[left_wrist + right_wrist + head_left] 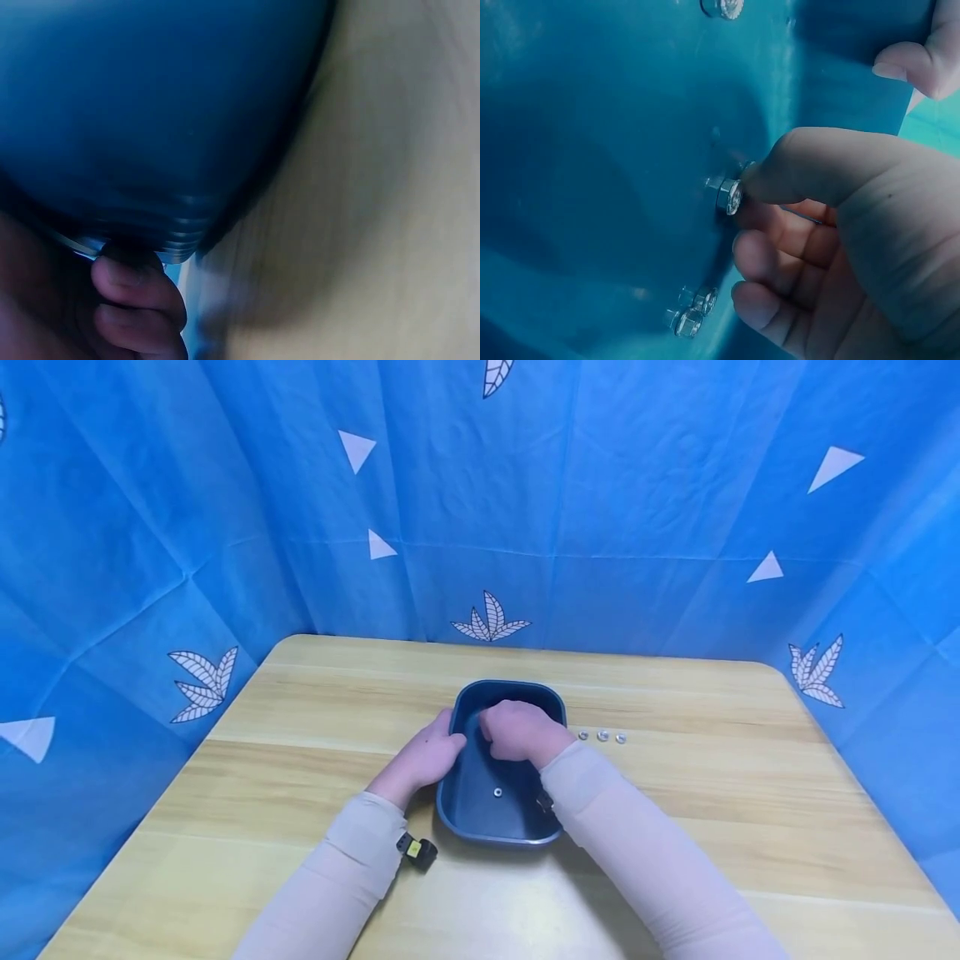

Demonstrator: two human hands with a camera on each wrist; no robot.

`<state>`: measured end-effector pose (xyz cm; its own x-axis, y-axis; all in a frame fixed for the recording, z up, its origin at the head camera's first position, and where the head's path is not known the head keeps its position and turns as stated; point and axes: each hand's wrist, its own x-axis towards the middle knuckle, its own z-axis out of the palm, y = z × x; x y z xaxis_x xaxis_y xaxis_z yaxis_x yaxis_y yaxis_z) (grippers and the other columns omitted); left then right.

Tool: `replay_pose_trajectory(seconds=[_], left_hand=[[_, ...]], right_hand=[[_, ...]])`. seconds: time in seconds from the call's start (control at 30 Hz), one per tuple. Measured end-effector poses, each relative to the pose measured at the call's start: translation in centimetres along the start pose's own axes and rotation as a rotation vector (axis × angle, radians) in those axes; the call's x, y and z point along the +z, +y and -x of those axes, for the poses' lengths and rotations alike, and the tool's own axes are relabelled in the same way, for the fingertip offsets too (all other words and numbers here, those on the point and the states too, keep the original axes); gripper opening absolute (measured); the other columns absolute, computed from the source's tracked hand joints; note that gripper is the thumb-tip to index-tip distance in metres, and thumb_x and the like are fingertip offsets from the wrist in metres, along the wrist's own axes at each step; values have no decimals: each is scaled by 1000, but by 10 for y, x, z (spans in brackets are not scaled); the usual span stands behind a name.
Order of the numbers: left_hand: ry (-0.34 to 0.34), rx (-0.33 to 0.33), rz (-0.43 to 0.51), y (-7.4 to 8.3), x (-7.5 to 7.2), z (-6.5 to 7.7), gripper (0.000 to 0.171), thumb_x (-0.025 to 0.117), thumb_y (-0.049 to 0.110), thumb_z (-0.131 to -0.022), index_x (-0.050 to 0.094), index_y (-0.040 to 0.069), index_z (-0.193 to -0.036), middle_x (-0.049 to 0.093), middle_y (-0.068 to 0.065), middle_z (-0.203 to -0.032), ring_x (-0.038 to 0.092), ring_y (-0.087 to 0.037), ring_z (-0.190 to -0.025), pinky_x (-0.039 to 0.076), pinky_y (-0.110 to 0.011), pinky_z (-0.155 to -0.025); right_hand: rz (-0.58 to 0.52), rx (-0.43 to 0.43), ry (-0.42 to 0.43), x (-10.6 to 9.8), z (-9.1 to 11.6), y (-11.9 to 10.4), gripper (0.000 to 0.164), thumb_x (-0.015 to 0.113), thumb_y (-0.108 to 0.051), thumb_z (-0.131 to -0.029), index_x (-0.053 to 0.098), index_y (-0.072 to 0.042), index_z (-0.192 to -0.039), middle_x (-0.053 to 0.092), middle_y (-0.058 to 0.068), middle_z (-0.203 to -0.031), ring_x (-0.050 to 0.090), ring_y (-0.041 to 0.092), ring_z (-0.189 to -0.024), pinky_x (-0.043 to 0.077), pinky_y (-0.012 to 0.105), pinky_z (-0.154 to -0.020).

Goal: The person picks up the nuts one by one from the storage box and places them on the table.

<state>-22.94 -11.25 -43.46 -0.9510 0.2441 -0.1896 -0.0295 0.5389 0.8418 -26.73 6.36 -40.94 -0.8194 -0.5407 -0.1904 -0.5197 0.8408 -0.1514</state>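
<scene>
Right wrist view: your right hand (862, 202) pinches a nut (729, 197) inside the bin (471, 806); your left hand (424, 755) grips its left side.

Hands (426, 753) (519, 731) close together, arms (330, 877) (648, 856) forward

A curtained-off workspace — blue cloth (480, 502) (printed with white triangles (356, 450) and leaves (492, 622)) hangs behind and on both sides of a wood-grain counter (765, 827); the wider room is hidden.

Three nuts (603, 736), apparently, on the table (750, 777) right of the bin (474, 777)
</scene>
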Motion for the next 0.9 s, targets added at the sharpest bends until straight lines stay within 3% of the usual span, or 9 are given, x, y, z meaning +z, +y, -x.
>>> replay_pose_trajectory(seconds=[0.43, 0.9], left_hand=[[-3, -9, 5, 0, 0, 0, 53, 39, 27, -103, 33, 11, -153, 44, -9, -152, 45, -31, -133, 30, -60, -114], [-6, -19, 6, 1, 1, -1, 53, 39, 28, -104, 31, 13, -154, 42, -8, -154, 43, -31, -136, 30, -60, -114]], right_hand=[[54, 21, -16, -3, -1, -2, 26, 69, -21, -94, 61, -18, -69, 52, -3, -56, 58, 13, -57, 49, 26, -61], [68, 18, -9, -4, -1, -1, 28, 69, -21, -91, 61, -17, -65, 52, -3, -55, 57, 14, -55, 48, 27, -58]])
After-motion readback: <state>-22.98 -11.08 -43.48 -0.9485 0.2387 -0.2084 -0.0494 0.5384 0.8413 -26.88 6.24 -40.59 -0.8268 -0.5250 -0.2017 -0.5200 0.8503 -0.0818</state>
